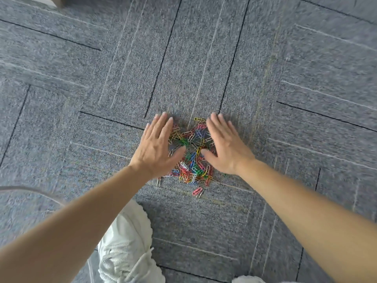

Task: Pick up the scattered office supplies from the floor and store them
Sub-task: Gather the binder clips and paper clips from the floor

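Item 1: a heap of coloured wire paper clips (pixel 191 158). They are red, blue, green, yellow, pink and white, tangled together. The heap lies on the floor just ahead of your feet, between your two hands. None of it is lifted.

Item 2: a single pink paper clip (pixel 197 192). It lies on the carpet apart from the heap, just on the side nearer to you.

Item 3: a single yellow paper clip (pixel 199 119). It sits at the far edge of the heap, between your two sets of fingertips.

Item 4: your left hand (pixel 158 147). It is palm down at the left edge of the heap, fingers straight and close together, hiding some clips. The thumb is spread inward over the heap. Grip released, nothing held. You cannot tell whether the palm presses on the clips.

Item 5: your right hand (pixel 225 146). It is palm down at the right edge of the heap, fingers straight and pointing away from you. The thumb reaches inward toward the left thumb. Grip released, nothing held.

Item 6: a floor of grey carpet tiles (pixel 204 58), marked with thin black and pale lines.

Item 7: a white lace-up shoe (pixel 126 248), below your left forearm. The toe of a second pale shoe (pixel 247 279) shows at the bottom edge.

Item 8: a thin grey cable (pixel 30 189). It lies on the carpet at the left and passes behind your left forearm.
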